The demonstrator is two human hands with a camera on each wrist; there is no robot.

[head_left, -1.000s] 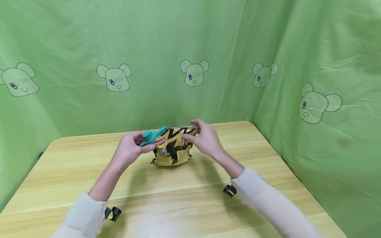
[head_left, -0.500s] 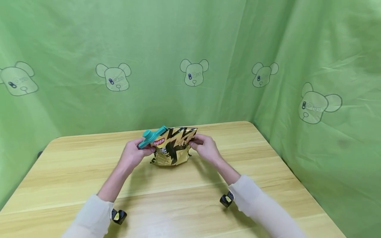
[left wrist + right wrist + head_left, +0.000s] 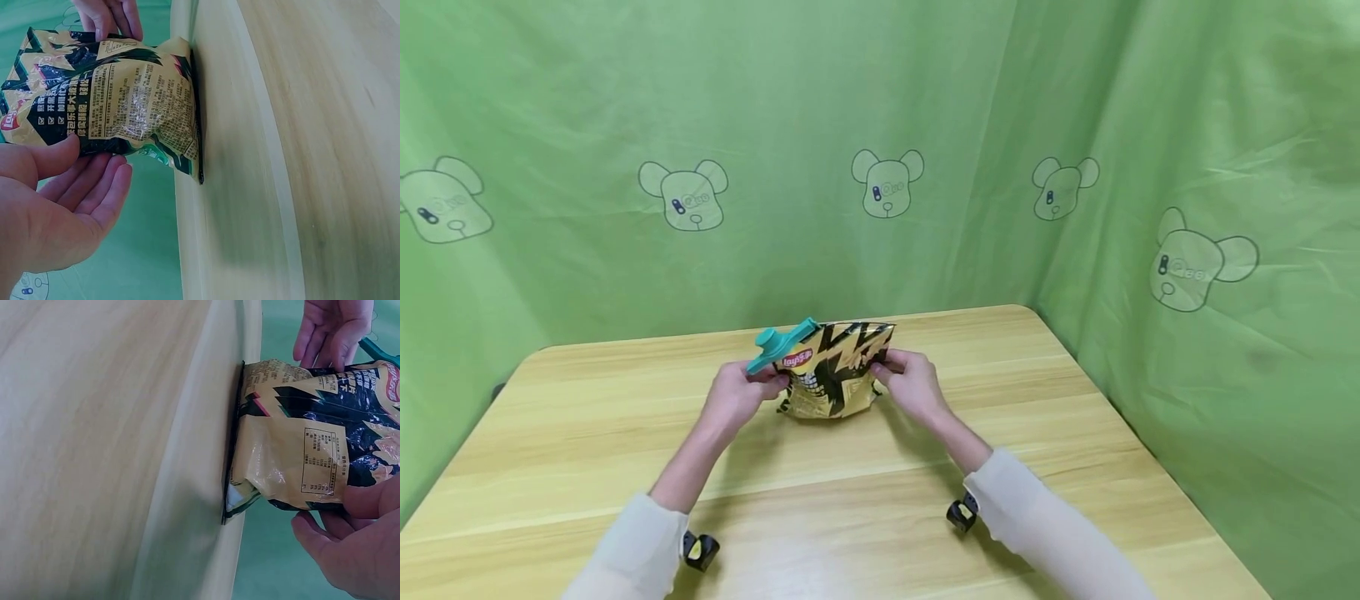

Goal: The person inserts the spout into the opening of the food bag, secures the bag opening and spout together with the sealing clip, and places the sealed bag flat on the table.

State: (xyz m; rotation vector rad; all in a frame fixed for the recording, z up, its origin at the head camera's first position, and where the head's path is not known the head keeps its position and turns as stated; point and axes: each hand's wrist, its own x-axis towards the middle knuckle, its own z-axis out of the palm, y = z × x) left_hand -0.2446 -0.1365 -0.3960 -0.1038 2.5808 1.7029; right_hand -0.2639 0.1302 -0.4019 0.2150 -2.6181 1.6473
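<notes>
A gold and black chip bag (image 3: 831, 379) stands upright near the back of the table, its bottom edge on the wood. A teal bag clip (image 3: 781, 343) with a round knob sits slanted across its upper left corner. My left hand (image 3: 735, 396) holds the bag's left side just below the clip, thumb in front and fingers behind. At the opposite side, my right hand (image 3: 913, 385) grips the bag's edge the same way. Small printed text and a label panel (image 3: 323, 460) show on the bag in the wrist views.
The light wooden table (image 3: 820, 517) has rounded back corners. Close behind it hangs a green curtain (image 3: 790, 108) printed with bear heads, and it continues along the right side. Black wrist cameras (image 3: 700, 550) hang under both sleeves.
My right hand has let go of the bag's top right corner and moved down to its right side. The left hand has slid from the clip down onto the bag's left side.
</notes>
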